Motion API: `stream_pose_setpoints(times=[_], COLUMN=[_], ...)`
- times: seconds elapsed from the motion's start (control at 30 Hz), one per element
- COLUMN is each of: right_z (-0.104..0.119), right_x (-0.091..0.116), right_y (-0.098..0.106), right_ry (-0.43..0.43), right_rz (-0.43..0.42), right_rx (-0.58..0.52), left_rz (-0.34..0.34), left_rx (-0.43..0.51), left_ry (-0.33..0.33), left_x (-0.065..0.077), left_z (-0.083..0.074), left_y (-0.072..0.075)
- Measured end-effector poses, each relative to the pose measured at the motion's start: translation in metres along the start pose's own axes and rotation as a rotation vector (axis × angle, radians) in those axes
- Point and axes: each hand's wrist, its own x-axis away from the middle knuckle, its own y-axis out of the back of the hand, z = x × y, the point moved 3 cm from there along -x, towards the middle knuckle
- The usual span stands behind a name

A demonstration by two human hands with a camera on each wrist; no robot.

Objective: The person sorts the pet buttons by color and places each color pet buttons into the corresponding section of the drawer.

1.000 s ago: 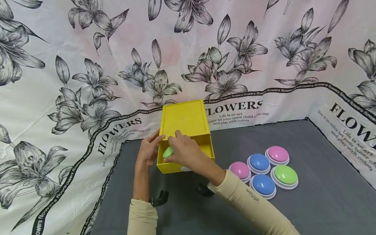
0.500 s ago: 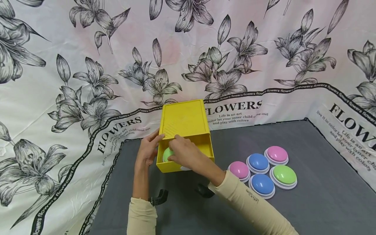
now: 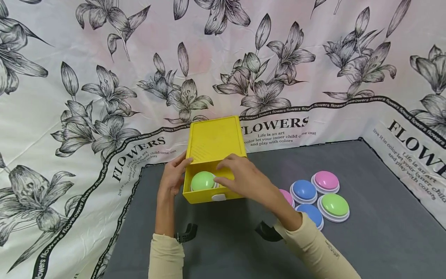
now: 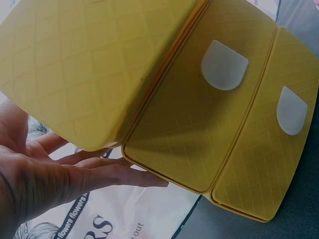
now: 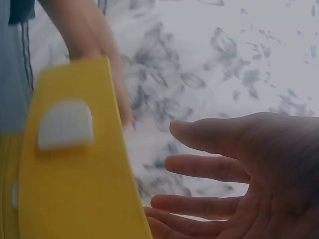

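A small yellow drawer cabinet (image 3: pixel 216 139) stands at the back of the table, its top drawer (image 3: pixel 198 198) pulled out. Inside that drawer, on the left, sits a green dome-shaped push light (image 3: pixel 203 181) with a white base. My left hand (image 3: pixel 173 175) rests against the cabinet's left side, thumb at the top edge; in the left wrist view its fingers (image 4: pixel 134 175) lie straight along the side. Over the drawer's right part is my right hand (image 3: pixel 244 176), holding nothing. Its fingers are spread apart in the right wrist view, and its fingertips are close beside the green light.
To the right on the grey table (image 3: pixel 376 174) lie similar dome lights: pink (image 3: pixel 326 180), green (image 3: pixel 335 204) and two blue (image 3: pixel 304 190), with another pink one partly behind my right forearm. Two lower drawers with white tabs (image 4: pixel 224 65) show below. A flowered cloth (image 3: pixel 278 89) hangs behind.
My right hand has let go of the green push light and moved right. The light, tilted in the fingers before, now sits flat in the drawer. The left hand has stayed at the cabinet.
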Motion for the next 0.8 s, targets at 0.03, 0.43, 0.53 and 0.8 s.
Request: stream_pose_setpoints(times=[0.03,0.43,0.53,0.8], right_z=[-0.004,-0.103,-0.13,-0.186], right_x=[0.005,0.07,0.088,0.13], right_y=[0.006,0.058,0.061,0.055], right_ry=[0.0,-0.299,-0.366,-0.436], right_rz=[-0.026,-0.032,0.003,0.089], right_rx=[0.011,0.179,0.2,0.295], left_rz=[-0.001,0.003,-0.003,-0.008], left_rx=[-0.001,-0.017,-0.02,-0.026], left_ry=[0.0,0.002,0.0,0.01], left_x=[0.0,0.001,0.001,0.002], left_z=[0.0,-0.003,-0.004,-0.003], left_y=[0.0,-0.001,-0.001,0.001])
